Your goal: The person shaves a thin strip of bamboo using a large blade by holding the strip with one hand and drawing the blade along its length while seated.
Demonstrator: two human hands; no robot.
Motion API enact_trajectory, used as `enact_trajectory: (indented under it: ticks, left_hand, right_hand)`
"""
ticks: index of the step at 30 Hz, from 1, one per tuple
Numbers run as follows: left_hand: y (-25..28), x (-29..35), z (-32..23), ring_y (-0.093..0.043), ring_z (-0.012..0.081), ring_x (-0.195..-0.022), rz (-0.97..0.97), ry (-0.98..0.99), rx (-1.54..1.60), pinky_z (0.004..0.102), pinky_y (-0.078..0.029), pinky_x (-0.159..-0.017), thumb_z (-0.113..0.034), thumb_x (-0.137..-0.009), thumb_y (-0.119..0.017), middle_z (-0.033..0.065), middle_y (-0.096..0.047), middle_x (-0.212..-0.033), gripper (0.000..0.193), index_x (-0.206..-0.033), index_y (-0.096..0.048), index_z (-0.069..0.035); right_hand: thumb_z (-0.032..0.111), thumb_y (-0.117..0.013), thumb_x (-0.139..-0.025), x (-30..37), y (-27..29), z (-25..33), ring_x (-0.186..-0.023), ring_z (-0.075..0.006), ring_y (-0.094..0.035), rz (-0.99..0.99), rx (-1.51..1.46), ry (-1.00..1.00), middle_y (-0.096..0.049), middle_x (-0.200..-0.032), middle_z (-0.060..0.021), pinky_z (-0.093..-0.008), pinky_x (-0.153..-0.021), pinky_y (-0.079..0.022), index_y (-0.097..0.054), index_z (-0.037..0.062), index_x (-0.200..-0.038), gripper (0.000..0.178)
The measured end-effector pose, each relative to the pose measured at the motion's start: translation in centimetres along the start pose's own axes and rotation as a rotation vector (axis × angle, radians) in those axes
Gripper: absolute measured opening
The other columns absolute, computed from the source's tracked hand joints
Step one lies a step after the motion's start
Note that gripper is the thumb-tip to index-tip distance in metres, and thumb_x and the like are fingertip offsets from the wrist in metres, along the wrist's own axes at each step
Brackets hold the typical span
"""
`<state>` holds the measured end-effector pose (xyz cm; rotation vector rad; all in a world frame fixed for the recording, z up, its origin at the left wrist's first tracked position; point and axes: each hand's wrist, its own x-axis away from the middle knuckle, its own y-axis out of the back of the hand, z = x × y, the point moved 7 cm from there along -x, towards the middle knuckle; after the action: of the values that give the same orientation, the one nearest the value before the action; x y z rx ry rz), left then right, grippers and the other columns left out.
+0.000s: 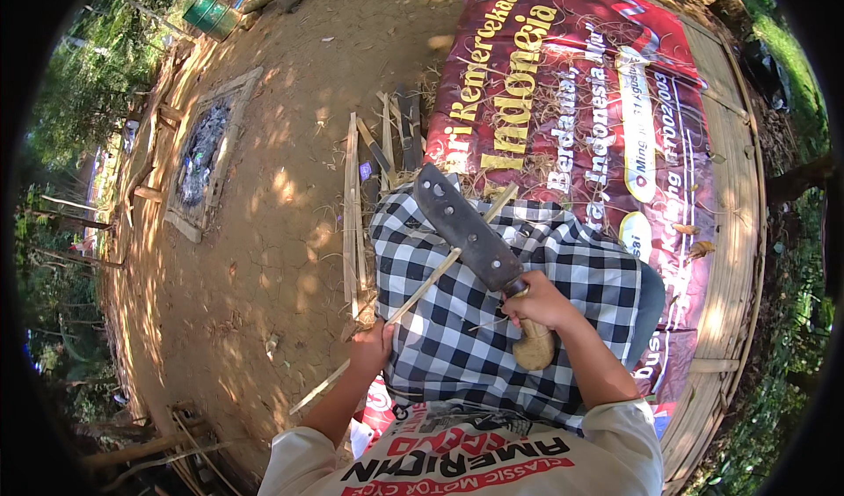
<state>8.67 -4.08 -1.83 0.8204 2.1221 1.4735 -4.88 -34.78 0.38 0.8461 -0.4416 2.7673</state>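
My right hand [538, 302] is closed round the wooden handle of a broad cleaver-like machete [468, 232]. Its dark blade has several round holes and points up and to the left. My left hand [372, 345] grips a long, thin pale strip [417, 297], apparently bamboo, which slants from lower left to upper right. The blade crosses the strip partway along; whether its edge touches it I cannot tell. Under both lies a black-and-white checked cloth [563, 267] spread over my lap.
Long pale strips [350, 223] lie beside my left knee, with dark blade-like pieces [408, 131] near them. A red printed banner [607, 100], strewn with shavings, covers a bamboo platform [734, 188]. Across the dirt ground [281, 127] are a framed ash pit [204, 149] and a green drum [211, 15].
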Motion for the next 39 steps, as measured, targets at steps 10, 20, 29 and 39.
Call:
enact_trajectory:
  ticks: [10, 20, 29, 39]
  left_hand:
    - [-0.1, -0.8, -0.4, -0.060, 0.0426, -0.056, 0.071, 0.052, -0.043, 0.0512, -0.047, -0.053, -0.038, -0.098, -0.043, 0.0242, -0.057, -0.059, 0.043, -0.083, -0.058, -0.001]
    - [-0.5, -1.2, -0.5, -0.058, 0.0450, -0.057, 0.060, 0.044, 0.005, 0.0518, -0.046, -0.054, -0.037, -0.099, -0.044, 0.0248, -0.055, -0.058, 0.043, -0.078, -0.055, -0.001]
    - [-0.6, -1.1, -0.4, -0.058, 0.0467, -0.061, 0.079, 0.086, -0.009, 0.0533, -0.045, -0.056, -0.035, -0.099, -0.042, 0.0263, -0.056, -0.062, 0.040, -0.083, -0.056, -0.001]
    - [-1.1, -0.6, -0.3, -0.056, 0.0485, -0.060, 0.048, 0.124, 0.001, 0.0534, -0.044, -0.056, -0.037, -0.099, -0.041, 0.0264, -0.055, -0.061, 0.046, -0.076, -0.056, 0.000]
  right_hand:
    - [-0.007, -0.064, -0.068, -0.1, -0.9, -1.3, -0.051, -0.0195, -0.059, 0.074, -0.097, -0.070, -0.057, -0.063, -0.0108, -0.0313, -0.049, -0.048, -0.054, -0.0052, -0.082, 0.017]
    - [-0.008, -0.063, -0.069, -0.3, -1.0, -2.6, -0.052, -0.0213, -0.059, 0.047, -0.090, -0.174, -0.058, -0.068, -0.0119, -0.0333, -0.050, -0.050, -0.050, -0.0082, -0.091, 0.026]
    - [-0.005, -0.064, -0.067, 0.2, -2.4, -3.5, -0.052, -0.0203, -0.057, 0.286, -0.433, -0.268, -0.056, -0.068, -0.0114, -0.0348, -0.050, -0.051, -0.050, -0.0059, -0.095, 0.031]
    - [-0.004, -0.061, -0.070, -1.1, 0.9, -1.1, -0.050, -0.0191, -0.056, -0.108, -0.137, -0.013, -0.055, -0.064, -0.0104, -0.0325, -0.047, -0.048, -0.052, -0.0051, -0.086, 0.019]
